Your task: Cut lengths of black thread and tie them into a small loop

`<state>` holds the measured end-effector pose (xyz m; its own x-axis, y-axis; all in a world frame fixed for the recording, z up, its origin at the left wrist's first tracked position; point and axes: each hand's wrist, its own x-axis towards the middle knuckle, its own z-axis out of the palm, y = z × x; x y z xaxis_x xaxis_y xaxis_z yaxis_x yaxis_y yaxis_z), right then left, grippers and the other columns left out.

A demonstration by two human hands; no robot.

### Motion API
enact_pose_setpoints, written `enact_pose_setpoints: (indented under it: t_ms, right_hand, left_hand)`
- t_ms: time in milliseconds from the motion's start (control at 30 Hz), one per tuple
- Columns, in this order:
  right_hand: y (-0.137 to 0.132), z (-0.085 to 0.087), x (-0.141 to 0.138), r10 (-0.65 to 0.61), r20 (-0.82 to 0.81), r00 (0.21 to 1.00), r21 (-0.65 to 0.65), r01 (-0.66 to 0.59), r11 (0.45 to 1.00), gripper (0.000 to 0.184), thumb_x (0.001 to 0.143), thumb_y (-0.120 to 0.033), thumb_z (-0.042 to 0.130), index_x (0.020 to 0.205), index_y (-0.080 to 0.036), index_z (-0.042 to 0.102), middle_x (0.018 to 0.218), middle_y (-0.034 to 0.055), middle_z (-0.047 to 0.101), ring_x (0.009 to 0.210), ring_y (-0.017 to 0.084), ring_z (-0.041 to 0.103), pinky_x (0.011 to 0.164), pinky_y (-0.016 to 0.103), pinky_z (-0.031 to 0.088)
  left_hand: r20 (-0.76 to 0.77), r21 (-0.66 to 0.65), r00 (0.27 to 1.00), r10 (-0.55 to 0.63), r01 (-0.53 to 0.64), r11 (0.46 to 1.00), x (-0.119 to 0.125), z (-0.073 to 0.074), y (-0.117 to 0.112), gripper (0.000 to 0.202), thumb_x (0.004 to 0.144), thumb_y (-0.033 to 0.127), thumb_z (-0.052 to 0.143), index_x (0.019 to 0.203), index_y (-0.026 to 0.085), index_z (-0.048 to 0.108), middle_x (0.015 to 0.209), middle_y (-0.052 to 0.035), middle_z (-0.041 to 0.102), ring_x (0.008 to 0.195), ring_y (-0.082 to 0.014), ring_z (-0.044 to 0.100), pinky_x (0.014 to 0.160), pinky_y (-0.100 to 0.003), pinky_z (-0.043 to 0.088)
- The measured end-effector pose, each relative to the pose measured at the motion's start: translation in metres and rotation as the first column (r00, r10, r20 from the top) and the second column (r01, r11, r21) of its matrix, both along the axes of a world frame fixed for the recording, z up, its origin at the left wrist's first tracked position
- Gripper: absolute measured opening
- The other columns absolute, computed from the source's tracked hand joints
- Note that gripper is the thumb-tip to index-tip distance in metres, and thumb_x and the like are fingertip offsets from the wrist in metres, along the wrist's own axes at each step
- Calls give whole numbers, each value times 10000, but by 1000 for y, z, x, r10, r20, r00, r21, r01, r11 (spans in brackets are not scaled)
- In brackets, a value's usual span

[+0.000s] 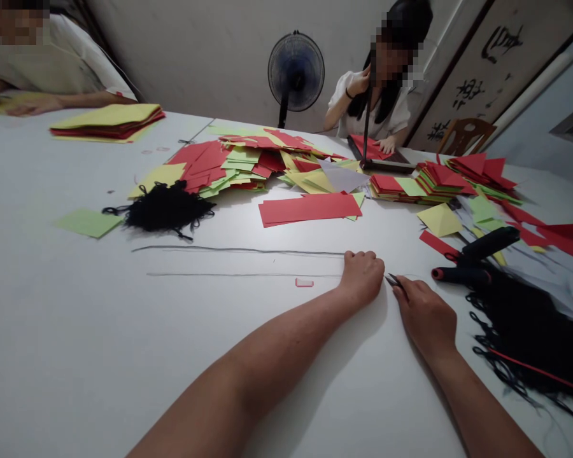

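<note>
My left hand (361,275) rests on the white table (76,331) as a fist, closed over the right ends of two long black threads (239,250) that stretch left across the table. My right hand (423,315) lies just to its right, fingers pinched on small dark scissors (394,280) whose tips point toward the left hand. A small red loop (304,282) lies on the table just left of my left hand.
A tangle of black yarn (165,207) lies at the left and another (530,331) at the right, beside black-and-red tools (472,261). Red, green and yellow paper sheets (267,165) are heaped across the back. Two other people sit at the far edge; a fan (295,70) stands behind.
</note>
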<state>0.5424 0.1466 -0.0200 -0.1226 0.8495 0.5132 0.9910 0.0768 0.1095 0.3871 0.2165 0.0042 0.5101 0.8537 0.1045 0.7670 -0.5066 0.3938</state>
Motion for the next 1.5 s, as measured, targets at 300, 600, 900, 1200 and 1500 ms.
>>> enact_pose_setpoints:
  t_ms: [300,600,900,1200,1500]
  right_hand:
    - [0,-2,-1,3,15,1000,22,-4,1000,291,1012,-293,476,1140,-191,717,959,56,739,707,154,614,572,270,348]
    - [0,-4,1,18,37,999,33,-19,999,306,1024,-306,461,1134,-187,721,956,55,746,701,152,599,582,273,352]
    - [0,-3,1,41,99,994,50,-46,998,322,1033,-295,452,1135,-185,737,896,50,741,662,150,557,569,282,315]
    - [0,-2,1,31,94,995,23,-34,999,294,1023,-271,477,1113,-198,747,853,39,725,655,145,541,561,281,289]
    - [1,-5,1,13,98,995,89,-21,996,247,1010,-259,509,1074,-193,738,878,23,725,672,137,554,577,272,313]
  left_hand:
    - [28,3,999,15,-15,1000,2,-5,2,236,982,208,467,1033,143,688,1080,-124,688,1050,-257,638,902,-427,397]
    - [41,0,999,10,-10,1000,0,-4,2,237,980,209,468,1019,143,693,1072,-124,692,1048,-257,644,895,-432,399]
    - [40,-4,999,11,-11,1000,0,-4,1,243,982,196,456,1011,141,690,1067,-123,694,1047,-259,645,900,-426,389]
    - [37,-7,999,7,-7,1000,0,-1,1,247,975,183,455,1004,129,694,1070,-129,695,1048,-265,642,906,-441,392]
    - [38,-16,999,13,-12,1000,1,-3,1,253,975,182,450,1023,132,693,1073,-126,694,1057,-265,637,922,-442,388]
